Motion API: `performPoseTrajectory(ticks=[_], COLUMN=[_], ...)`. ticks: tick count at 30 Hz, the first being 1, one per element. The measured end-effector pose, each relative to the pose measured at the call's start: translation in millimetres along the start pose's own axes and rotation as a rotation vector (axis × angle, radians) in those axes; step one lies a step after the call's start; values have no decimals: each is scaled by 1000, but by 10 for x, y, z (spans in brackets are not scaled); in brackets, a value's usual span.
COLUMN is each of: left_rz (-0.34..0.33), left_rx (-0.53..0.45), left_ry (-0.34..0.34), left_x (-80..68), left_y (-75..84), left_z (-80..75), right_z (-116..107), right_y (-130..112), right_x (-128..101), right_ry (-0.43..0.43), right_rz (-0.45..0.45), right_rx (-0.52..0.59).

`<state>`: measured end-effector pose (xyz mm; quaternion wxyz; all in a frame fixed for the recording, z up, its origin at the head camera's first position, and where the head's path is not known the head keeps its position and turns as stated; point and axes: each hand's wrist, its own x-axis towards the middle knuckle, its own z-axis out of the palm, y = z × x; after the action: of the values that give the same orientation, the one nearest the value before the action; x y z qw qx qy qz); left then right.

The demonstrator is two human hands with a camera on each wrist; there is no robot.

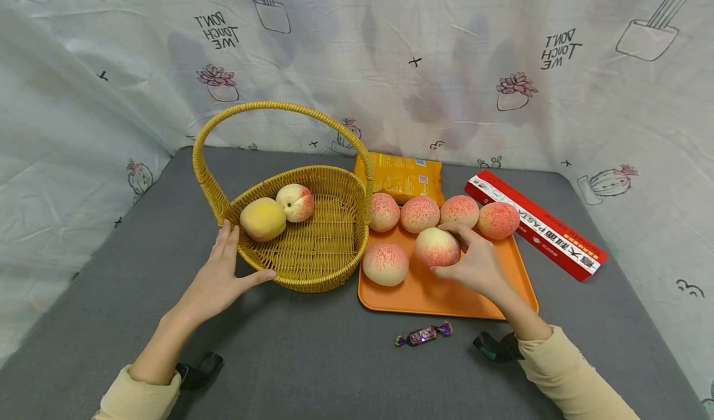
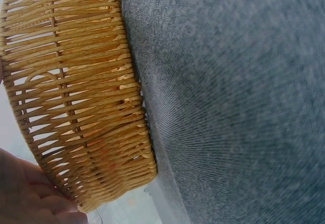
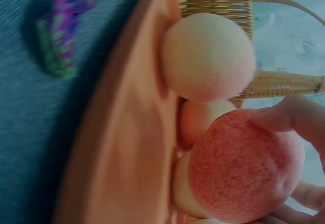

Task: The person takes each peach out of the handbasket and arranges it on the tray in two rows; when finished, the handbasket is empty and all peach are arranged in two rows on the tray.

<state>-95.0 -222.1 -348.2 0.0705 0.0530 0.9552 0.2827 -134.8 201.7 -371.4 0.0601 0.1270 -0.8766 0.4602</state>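
Note:
My right hand [image 1: 476, 262] grips a pale yellow and red peach [image 1: 437, 247] over the orange tray [image 1: 435, 301], thumb on one side and fingers on the other. In the right wrist view, the red side of this peach faces the camera. A pink peach [image 1: 385, 264] sits just left of it on the tray, with several more peaches [image 1: 420, 214] in a row behind. My left hand [image 1: 214, 287] rests against the wicker basket [image 1: 320, 280], its fingers straight along the left side and the thumb at the front rim. Inside lie a yellow peach [image 1: 263, 219] and a white-red peach [image 1: 295, 202].
The basket's tall handle [image 1: 277, 105] arches above its opening. An orange packet [image 1: 401, 175] lies behind the tray, and a red pasta box [image 1: 538, 225] lies slanted to the right. A purple wrapped candy [image 1: 424, 334] is in front of the tray. A printed curtain hangs behind the grey table.

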Motion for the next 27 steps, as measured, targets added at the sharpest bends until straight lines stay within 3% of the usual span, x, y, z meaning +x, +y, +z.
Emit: performPoseTrajectory(ticks=[9, 18, 27], left_rz=[2, 5, 5], left_rx=[-1, -5, 1], left_ry=[1, 2, 2], left_x=[2, 0, 6], left_y=[1, -2, -7], left_z=[4, -2, -3], right_z=[92, -104, -157], right_y=[76, 18, -95], right_x=[16, 85, 132], right_ry=[-108, -362, -389], right_rz=[-128, -66, -59], right_rx=[-183, -165, -217])
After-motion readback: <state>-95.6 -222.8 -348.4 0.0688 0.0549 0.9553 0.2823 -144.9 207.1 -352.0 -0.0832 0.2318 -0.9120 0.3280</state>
